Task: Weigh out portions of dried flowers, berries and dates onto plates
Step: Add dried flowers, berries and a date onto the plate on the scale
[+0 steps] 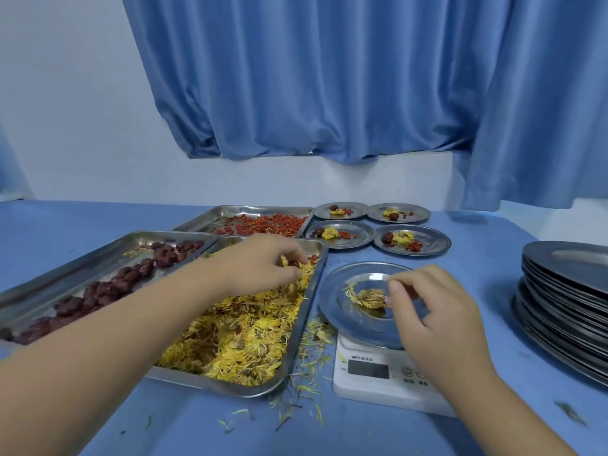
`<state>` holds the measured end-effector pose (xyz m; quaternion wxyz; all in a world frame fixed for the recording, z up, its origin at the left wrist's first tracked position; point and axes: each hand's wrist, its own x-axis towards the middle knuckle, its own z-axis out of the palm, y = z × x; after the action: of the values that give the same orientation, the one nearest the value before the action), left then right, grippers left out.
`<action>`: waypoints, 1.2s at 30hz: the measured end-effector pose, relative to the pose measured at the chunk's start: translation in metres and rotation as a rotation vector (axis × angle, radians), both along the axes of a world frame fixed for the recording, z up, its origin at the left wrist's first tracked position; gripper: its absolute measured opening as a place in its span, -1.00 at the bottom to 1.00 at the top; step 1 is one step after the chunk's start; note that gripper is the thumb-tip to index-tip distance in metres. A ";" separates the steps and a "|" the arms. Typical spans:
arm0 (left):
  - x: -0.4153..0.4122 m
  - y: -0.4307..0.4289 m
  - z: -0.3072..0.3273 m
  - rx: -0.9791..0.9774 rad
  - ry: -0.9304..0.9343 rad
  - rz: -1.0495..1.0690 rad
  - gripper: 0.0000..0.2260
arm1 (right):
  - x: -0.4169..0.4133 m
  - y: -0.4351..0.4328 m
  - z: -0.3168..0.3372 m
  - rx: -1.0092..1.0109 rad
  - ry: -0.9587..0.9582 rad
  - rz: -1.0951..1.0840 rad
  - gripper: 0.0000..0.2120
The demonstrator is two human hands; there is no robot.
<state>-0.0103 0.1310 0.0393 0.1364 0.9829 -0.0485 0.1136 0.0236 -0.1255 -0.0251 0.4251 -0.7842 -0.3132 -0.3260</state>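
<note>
On the white kitchen scale [388, 386] just right of the trays sits the round steel plate [348, 320] I am filling, and it carries only one clump of dried yellow flowers [368, 297]; no berries and no date on it yet. Behind it lie four filled plates [437, 241], each with a flower clump, a few berries and one date, so those look finished to me. At far right a tall stack of empty plates [566, 307] waits, so I judge most of the portions are not yet made. The scale's display is too blurred to read.

My left hand [263, 261] is at the far end of the flower tray [304, 324], fingers curled down and pinching a tuft of the petals. My right hand [434, 311] hangs over the plate with fingers bent and the thumb tip just beside the clump; whether it pinches a petal I cannot tell.

All three trays are shallow rectangular stainless steel, dull and smeared. The flowers are stringy, light and brittle, and loose petals [309, 366] litter the blue table cover [493, 268] beside the tray. The red dates [131, 274] are dark, oval and wrinkled; the dried goji berries [263, 222] are small, orange-red and shrivelled. The plates are thin, shallow and mirror-bright
</note>
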 end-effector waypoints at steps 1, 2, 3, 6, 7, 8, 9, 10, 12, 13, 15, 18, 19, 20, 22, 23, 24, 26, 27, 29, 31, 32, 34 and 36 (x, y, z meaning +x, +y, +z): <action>0.003 -0.013 -0.002 0.030 0.018 -0.039 -0.80 | 0.000 -0.002 0.001 0.024 0.008 -0.001 -0.85; 0.006 -0.024 -0.005 0.063 0.031 -0.072 -0.79 | 0.000 -0.003 0.001 0.045 0.013 -0.002 -0.84; 0.009 -0.034 -0.009 0.093 0.040 -0.103 -0.78 | 0.001 -0.004 0.002 0.063 0.017 -0.004 -0.84; 0.014 -0.056 -0.020 0.137 0.063 -0.166 -0.75 | 0.003 -0.007 0.002 0.086 0.025 -0.004 -0.85; 0.016 -0.060 -0.023 0.145 0.072 -0.173 -0.75 | 0.004 -0.007 0.002 0.087 0.029 -0.005 -0.85; 0.017 -0.063 -0.025 0.152 0.080 -0.177 -0.74 | 0.005 -0.008 0.001 0.087 0.035 -0.006 -0.85; 0.019 -0.065 -0.027 0.158 0.086 -0.179 -0.73 | 0.005 -0.008 0.000 0.083 0.041 -0.005 -0.84; 0.021 -0.065 -0.029 0.162 0.093 -0.180 -0.72 | 0.005 -0.007 -0.001 0.076 0.045 -0.002 -0.84; 0.024 -0.064 -0.030 0.145 0.089 -0.190 -0.70 | 0.005 -0.005 -0.001 0.053 0.043 0.005 -0.83; 0.025 -0.062 -0.030 0.129 0.078 -0.195 -0.71 | 0.005 -0.005 -0.001 0.043 0.036 0.012 -0.82; 0.028 -0.055 -0.029 0.107 0.050 -0.192 -0.74 | 0.002 -0.004 0.002 0.047 0.014 0.027 -0.81; 0.030 -0.040 -0.027 0.110 0.011 -0.168 -0.77 | -0.005 -0.005 0.009 0.122 0.020 0.069 -0.82; 0.031 -0.034 -0.026 0.113 0.008 -0.158 -0.78 | -0.005 -0.005 0.012 0.143 0.037 0.086 -0.82; 0.033 -0.027 -0.025 0.118 0.007 -0.145 -0.79 | -0.003 -0.004 0.014 0.149 0.055 0.101 -0.81; 0.037 -0.013 -0.020 0.132 0.006 -0.109 -0.81 | 0.007 -0.002 0.020 0.126 0.117 0.144 -0.80; 0.040 -0.005 -0.016 0.135 0.002 -0.089 -0.81 | 0.015 0.000 0.024 0.112 0.164 0.177 -0.82; 0.044 0.002 -0.012 0.132 -0.006 -0.069 -0.81 | 0.024 0.002 0.029 0.092 0.205 0.201 -0.83; 0.054 0.017 -0.005 0.140 -0.028 -0.030 -0.81 | 0.044 0.007 0.040 0.019 0.186 0.184 -0.82; 0.059 0.023 -0.002 0.151 -0.035 -0.013 -0.82 | 0.054 0.010 0.045 -0.026 0.163 0.164 -0.82; 0.068 0.036 0.002 0.172 -0.031 0.023 -0.86 | 0.074 0.016 0.054 -0.083 0.159 0.149 -0.81; 0.076 0.048 0.005 0.194 -0.013 0.069 -0.88 | 0.091 0.022 0.058 -0.115 0.171 0.146 -0.81; 0.081 0.054 0.007 0.210 -0.007 0.092 -0.88 | 0.099 0.024 0.059 -0.131 0.184 0.142 -0.82; 0.092 0.068 0.011 0.226 -0.002 0.136 -0.89 | 0.114 0.029 0.061 -0.146 0.207 0.155 -0.84; 0.102 0.079 0.015 0.209 0.017 0.185 -0.88 | 0.126 0.032 0.062 -0.168 0.219 0.156 -0.84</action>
<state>0.0918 0.2104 0.0547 0.0227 0.9930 0.0318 0.1117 0.1493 -0.0934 0.0374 0.4137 -0.8211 -0.3511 -0.1770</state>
